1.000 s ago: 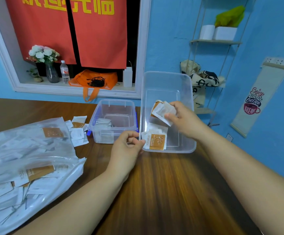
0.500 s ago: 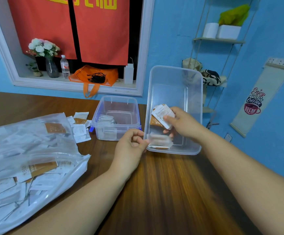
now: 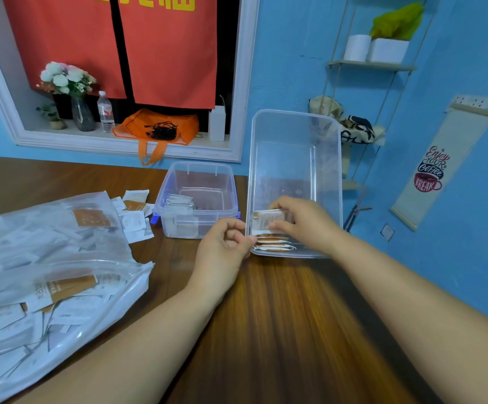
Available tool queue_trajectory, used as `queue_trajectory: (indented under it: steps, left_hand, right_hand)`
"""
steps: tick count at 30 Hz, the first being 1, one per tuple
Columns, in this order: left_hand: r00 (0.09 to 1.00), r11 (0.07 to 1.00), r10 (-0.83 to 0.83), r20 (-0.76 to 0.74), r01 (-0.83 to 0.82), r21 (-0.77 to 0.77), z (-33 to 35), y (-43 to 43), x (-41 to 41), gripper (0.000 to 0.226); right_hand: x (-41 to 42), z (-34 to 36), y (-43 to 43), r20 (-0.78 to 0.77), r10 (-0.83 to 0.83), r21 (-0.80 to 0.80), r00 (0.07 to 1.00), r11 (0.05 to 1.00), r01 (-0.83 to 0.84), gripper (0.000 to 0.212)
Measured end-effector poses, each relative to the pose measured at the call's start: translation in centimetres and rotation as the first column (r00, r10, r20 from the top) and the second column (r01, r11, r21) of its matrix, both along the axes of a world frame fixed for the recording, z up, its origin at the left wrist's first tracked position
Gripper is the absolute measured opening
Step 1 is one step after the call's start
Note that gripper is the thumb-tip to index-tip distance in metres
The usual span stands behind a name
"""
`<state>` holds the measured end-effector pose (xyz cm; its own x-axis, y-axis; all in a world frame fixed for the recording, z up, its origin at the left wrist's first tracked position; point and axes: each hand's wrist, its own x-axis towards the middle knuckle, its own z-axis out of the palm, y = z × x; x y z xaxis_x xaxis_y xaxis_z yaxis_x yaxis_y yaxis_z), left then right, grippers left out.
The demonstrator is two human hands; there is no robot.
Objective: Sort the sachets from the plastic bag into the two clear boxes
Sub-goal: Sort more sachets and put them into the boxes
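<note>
Now right hand (image 3: 304,225) inside large clear box (image 3: 295,132), fingers curled, pinching sachet (image 3: 267,220); sachet stack (image 3: 273,243) just below it. Left hand (image 3: 222,252) pinches box's near corner.

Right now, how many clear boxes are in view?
2. The smaller box, with blue clasps, sits mid-table; the larger box stands right of it, the left hand pinching its near corner, the right hand inside holding sachets.
</note>
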<state>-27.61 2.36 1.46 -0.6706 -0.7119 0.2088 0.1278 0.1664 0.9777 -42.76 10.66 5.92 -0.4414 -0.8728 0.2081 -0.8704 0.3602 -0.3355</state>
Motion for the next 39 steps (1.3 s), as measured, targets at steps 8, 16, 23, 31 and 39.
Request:
queue_trajectory:
  steps: [8,16,23,31,39]
  left_hand:
    - [0.999,1.000,-0.002,-0.037,0.003,0.026,-0.3,0.0,-0.3,0.016]
    - [0.999,1.000,-0.012,-0.034,0.013,0.020,-0.3,0.0,-0.2,0.017]
    - [0.999,1.000,-0.029,-0.033,0.030,0.010,-0.4,0.0,-0.2,0.018]
    - [1.000,1.000,-0.020,-0.016,0.020,0.017,-0.3,-0.1,-0.2,0.016]
    - [1.000,1.000,0.018,0.013,-0.018,-0.024,-0.1,-0.1,-0.1,0.018]
  right_hand:
    - [0.3,0.4,1.1,0.113,0.099,0.077,0.989,0.991,-0.108,0.032]
    - [0.5,-0.5,0.9,0.218,0.035,0.007,0.975,0.999,-0.038,0.022]
    - [0.3,0.2,1.7,0.216,0.084,-0.002,0.973,0.996,-0.085,0.016]
    - [0.3,-0.1,1.3,0.244,0.078,-0.025,0.967,0.997,-0.074,0.030]
    - [0.8,0.1,1.5,0.073,0.097,0.048,0.993,0.994,-0.100,0.035]
